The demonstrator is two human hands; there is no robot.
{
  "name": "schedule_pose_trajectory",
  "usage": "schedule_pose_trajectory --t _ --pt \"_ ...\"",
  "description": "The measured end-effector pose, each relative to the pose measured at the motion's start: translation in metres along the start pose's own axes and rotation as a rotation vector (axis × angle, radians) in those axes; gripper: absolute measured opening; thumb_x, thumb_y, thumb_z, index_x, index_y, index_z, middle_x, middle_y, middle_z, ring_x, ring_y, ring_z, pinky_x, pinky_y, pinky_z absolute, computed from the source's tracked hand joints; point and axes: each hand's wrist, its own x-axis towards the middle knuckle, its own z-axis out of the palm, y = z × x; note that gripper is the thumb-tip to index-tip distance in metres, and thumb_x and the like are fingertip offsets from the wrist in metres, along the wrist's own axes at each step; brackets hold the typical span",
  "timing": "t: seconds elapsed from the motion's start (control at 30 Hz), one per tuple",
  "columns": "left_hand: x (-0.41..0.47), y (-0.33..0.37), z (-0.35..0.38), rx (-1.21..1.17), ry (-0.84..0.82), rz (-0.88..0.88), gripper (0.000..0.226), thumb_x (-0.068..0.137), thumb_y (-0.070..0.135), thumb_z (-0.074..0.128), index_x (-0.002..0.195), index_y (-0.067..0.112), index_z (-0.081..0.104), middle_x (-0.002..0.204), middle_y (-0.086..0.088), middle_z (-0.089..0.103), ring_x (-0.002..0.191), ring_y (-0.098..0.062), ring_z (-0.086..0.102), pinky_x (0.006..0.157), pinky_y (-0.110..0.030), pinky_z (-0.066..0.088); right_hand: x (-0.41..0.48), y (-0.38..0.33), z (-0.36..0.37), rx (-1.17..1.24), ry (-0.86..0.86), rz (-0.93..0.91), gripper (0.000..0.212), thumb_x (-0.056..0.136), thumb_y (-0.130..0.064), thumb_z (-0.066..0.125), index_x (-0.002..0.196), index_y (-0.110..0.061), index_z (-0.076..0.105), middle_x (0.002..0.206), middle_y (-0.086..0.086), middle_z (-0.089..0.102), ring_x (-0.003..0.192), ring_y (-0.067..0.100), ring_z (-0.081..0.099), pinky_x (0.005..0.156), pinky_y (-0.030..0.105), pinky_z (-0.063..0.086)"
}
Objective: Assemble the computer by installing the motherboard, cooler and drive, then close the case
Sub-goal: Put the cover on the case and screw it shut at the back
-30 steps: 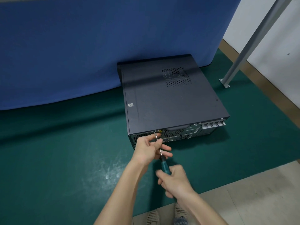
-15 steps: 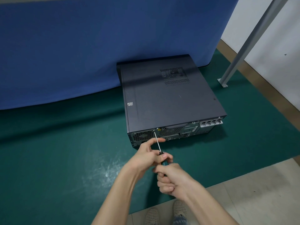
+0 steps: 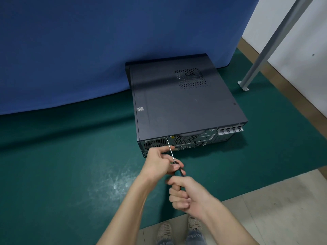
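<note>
- My right hand is clenching around the screwdriver, fist wrapped on the handle so that only a short dark piece of it is showing above my knuckles.
- My left hand is sitting just ahead of the right, thumb and fingers pinching the metal shaft where it meets the handle.
- The shaft is running up and away from both hands, tilting slightly left, and its tip is resting at a screw on the upper edge of the rear panel.
- The computer case is lying flat on the green mat directly beyond my hands, lid on, rear panel facing me.
- Behind the case a blue curtain is hanging; a grey metal post is slanting up at the right.
- My shoes are showing below my wrists on the pale floor.
</note>
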Motion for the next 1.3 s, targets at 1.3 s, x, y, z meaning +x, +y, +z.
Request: schedule_pose_trajectory --t 1.3 --pt "0.002 0.005 0.009 0.086 0.114 0.016 0.058 0.073 -0.020 0.063 0.128 -0.007 0.048 0.068 -0.009 0.072 0.060 -0.014 0.067 0.063 -0.022 0.056 0.005 0.000 -0.002 -0.492 0.316 -0.225 0.034 0.077 -0.019 0.069 0.057 -0.015 0.042 0.046 -0.001 0.035 0.034 0.012 0.025 0.036 0.018 0.020"
